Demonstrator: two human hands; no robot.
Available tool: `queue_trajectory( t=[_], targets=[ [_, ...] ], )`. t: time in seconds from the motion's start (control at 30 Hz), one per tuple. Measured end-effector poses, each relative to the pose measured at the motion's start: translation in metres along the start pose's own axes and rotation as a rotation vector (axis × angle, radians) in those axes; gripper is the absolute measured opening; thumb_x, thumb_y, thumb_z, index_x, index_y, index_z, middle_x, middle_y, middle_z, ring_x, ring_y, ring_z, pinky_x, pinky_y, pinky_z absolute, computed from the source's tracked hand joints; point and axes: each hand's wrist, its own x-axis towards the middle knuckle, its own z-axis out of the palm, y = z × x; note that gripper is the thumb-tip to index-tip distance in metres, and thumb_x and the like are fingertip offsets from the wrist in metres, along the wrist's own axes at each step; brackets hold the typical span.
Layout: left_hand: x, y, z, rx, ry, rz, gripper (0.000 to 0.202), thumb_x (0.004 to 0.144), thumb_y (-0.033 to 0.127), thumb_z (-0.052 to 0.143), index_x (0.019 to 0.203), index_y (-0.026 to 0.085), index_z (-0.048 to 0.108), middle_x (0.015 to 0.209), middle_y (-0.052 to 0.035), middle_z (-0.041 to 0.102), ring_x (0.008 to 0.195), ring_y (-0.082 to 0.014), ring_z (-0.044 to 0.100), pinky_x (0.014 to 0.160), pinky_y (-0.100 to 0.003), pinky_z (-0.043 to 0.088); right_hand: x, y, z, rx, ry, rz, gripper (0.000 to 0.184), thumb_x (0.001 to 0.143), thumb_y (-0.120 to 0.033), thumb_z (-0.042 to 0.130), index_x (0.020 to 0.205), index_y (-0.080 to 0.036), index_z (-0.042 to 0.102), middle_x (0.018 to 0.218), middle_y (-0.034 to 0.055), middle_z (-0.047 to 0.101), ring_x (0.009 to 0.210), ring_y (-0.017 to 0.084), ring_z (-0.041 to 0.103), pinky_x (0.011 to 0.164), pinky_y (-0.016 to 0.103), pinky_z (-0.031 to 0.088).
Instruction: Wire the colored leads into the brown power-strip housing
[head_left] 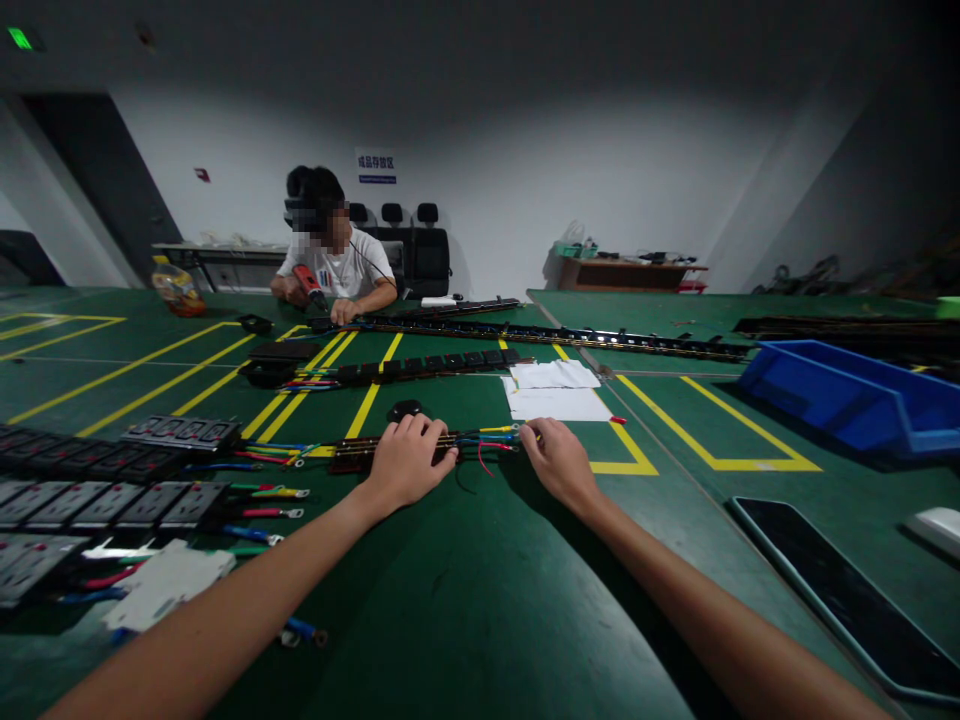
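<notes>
Toward the middle of the tabletop [465,600], well short of its far edge, a dark strip [354,456] lies beneath the left hand [407,462], which grips it, its wires [480,437] reaching the curled right hand [559,463], whose hold I cannot tell.

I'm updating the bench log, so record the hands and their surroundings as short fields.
Left hand: laid over the dark strip
Right hand: fingertips by the ends of the coloured wires; grip unclear
Beyond the hands: white paper
Left side: socket strips
Right side: phone, blue bin
Across the green table: co-worker with a red drill
</notes>
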Motion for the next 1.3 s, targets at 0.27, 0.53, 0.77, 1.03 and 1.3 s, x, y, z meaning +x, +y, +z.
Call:
queue_trajectory(
  t=[0.27,0.53,0.77,1.03,1.3],
  targets=[
    [-0.0004,0.0008,0.0012,0.025,0.015,0.0,0.036,0.1,0.05,0.049,0.116,0.021,0.064,0.111,-0.0101,0.066,0.102,-0.0281,0.06,0.084,-0.041,0.046,0.0003,-0.0017,-0.0008,0.139,0.007,-0.058,0.03,0.102,-0.043,0.047,0.105,-0.02,0.065,0.1,0.0091,0.069,0.088,0.022,0.064,0.081,0.035,0.049],
    [0.0001,0.0007,0.0008,0.02,0.005,-0.002,0.037,0.1,0.05,0.049,0.117,0.02,0.064,0.112,-0.0104,0.066,0.102,-0.0283,0.06,0.084,-0.042,0.046,-0.0022,-0.0074,-0.0042,0.064,0.022,-0.04,0.03,0.102,-0.043,0.047,0.108,-0.02,0.065,0.103,0.0092,0.068,0.09,0.022,0.064,0.08,0.034,0.048],
    [0.0001,0.0006,-0.0001,0.007,-0.004,-0.001,0.038,0.1,0.051,0.048,0.117,0.02,0.064,0.112,-0.0104,0.066,0.103,-0.0279,0.06,0.085,-0.042,0.047,-0.0008,-0.0041,-0.0028,-0.142,-0.024,-0.015,0.041,0.103,-0.045,0.044,0.073,-0.023,0.06,0.076,0.0065,0.066,0.078,0.023,0.059,0.069,0.033,0.038],
    [0.0,-0.0001,-0.0001,-0.009,-0.009,0.001,0.038,0.1,0.051,0.047,0.117,0.021,0.063,0.112,-0.0099,0.066,0.102,-0.0271,0.06,0.083,-0.04,0.047,0.0005,-0.0011,-0.0006,0.007,0.057,-0.123,0.036,0.105,-0.045,0.04,0.087,-0.022,0.061,0.087,0.0081,0.067,0.085,0.023,0.06,0.077,0.034,0.043],
    [-0.0002,0.0012,-0.0011,0.015,-0.007,-0.001,0.037,0.1,0.05,0.049,0.117,0.02,0.064,0.112,-0.0109,0.066,0.103,-0.0282,0.06,0.084,-0.041,0.046,-0.001,-0.0073,-0.0047,-0.198,0.013,-0.013,0.044,0.105,-0.048,0.042,0.075,-0.023,0.063,0.077,0.0079,0.067,0.077,0.023,0.06,0.067,0.033,0.034]
  ],
)
